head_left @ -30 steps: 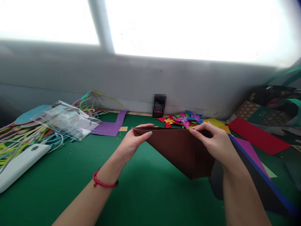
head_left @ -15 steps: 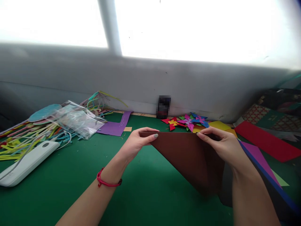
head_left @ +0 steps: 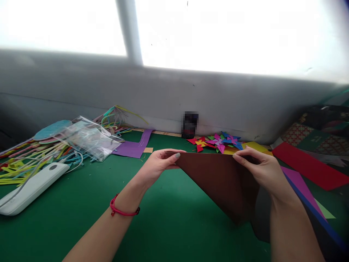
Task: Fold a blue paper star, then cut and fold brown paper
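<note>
A sheet of brown paper point(head_left: 209, 178) is held up above the green table, its top edge nearly level and its lower part hanging toward the right. My left hand point(head_left: 165, 160) pinches the left end of that edge, thumb in front and fingers behind. At the other end, my right hand point(head_left: 257, 169) grips the edge between thumb and fingertips. The sheet looks bent or folded, but its lower right part is dark and partly behind my right wrist. Dark paper point(head_left: 263, 218) shows under my right forearm.
Folded paper pinwheel shapes point(head_left: 218, 142) lie at the back. Red paper point(head_left: 311, 165) and pink paper point(head_left: 305, 191) are at the right. Purple paper point(head_left: 136, 147), a clear plastic bag point(head_left: 89, 140), pipe cleaners point(head_left: 29, 160) and a white device with a cable point(head_left: 35, 189) cover the left.
My right hand has shifted slightly right along the top edge. My left hand has barely moved, and both still hold the brown paper.
</note>
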Demonstrator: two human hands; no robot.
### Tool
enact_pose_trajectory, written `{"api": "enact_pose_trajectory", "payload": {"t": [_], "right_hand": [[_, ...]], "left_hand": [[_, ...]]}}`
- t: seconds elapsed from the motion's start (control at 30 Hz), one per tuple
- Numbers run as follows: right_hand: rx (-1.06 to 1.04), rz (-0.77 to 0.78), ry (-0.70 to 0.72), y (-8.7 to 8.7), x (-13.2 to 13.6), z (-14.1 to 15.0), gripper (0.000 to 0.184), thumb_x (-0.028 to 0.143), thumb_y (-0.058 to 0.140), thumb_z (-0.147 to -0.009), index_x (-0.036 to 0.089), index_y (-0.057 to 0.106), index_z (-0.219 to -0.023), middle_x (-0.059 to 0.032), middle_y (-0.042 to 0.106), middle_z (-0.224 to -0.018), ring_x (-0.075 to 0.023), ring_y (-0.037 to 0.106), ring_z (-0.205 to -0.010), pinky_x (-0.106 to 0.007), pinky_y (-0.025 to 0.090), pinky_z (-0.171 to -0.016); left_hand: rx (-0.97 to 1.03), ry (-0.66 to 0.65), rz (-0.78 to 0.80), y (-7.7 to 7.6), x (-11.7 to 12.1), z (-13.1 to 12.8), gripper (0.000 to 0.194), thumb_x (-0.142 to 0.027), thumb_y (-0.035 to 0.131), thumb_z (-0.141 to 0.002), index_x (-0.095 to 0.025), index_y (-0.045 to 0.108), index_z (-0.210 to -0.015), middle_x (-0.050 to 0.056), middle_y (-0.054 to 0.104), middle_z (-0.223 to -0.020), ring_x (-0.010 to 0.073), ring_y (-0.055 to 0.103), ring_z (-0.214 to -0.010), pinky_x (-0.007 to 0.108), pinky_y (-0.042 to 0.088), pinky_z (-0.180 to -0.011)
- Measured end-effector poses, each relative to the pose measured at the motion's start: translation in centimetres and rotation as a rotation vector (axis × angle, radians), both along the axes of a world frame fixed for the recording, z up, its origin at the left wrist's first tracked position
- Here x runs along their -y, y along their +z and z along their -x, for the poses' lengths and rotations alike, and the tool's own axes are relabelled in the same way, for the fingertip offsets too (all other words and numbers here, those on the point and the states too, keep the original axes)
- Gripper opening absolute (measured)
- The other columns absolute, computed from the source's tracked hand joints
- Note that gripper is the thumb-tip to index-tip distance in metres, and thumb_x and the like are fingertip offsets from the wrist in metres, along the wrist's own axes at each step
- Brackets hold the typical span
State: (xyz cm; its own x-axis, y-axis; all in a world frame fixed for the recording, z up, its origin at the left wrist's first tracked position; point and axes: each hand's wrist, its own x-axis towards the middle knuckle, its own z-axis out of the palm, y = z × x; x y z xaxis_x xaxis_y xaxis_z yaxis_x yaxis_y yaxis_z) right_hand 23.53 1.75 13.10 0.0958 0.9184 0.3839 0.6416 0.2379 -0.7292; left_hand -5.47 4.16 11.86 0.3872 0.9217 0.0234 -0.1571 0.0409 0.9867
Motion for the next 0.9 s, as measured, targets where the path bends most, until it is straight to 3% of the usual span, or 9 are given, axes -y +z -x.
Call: {"api": "enact_pose_trajectory", "payload": {"t": [0.3,0.6,0.9], "right_hand": [[0.031,-0.074,0.001,0.2,0.0,0.4,0.013,0.04,0.062,-0.071,0.026,0.062,-0.07,0.0026,0.06,-0.073,-0.0176,0.056,-0.075,-0.03,0.041,-0.075],[0.061,-0.15,0.008,0.6,0.3,0.7,0.011,0.038,0.061,-0.072,0.027,0.063,-0.073,0.004,0.062,-0.075,-0.0175,0.058,-0.078,-0.039,0.037,-0.089],[0.05,-0.189,0.055,0.8,0.4,1.0,0.012,0.037,0.061,-0.073,0.025,0.061,-0.069,0.005,0.06,-0.07,-0.0142,0.057,-0.068,-0.044,0.03,-0.098]], "left_hand": [[-0.011,0.199,-0.062,0.2,0.4,-0.4,0.021,-0.033,0.063,-0.072,-0.017,0.067,-0.085,0.004,0.068,-0.083,0.018,0.062,-0.08,0.027,0.053,-0.069],[-0.052,0.189,-0.152,1.0,0.7,-0.1,0.019,-0.03,0.063,-0.073,-0.019,0.067,-0.088,0.003,0.069,-0.085,0.017,0.063,-0.079,0.024,0.052,-0.068],[-0.102,0.231,-0.173,1.2,0.8,0.1,0.021,-0.032,0.062,-0.073,-0.018,0.066,-0.088,0.004,0.068,-0.083,0.0172,0.062,-0.079,0.025,0.053,-0.066]]}}
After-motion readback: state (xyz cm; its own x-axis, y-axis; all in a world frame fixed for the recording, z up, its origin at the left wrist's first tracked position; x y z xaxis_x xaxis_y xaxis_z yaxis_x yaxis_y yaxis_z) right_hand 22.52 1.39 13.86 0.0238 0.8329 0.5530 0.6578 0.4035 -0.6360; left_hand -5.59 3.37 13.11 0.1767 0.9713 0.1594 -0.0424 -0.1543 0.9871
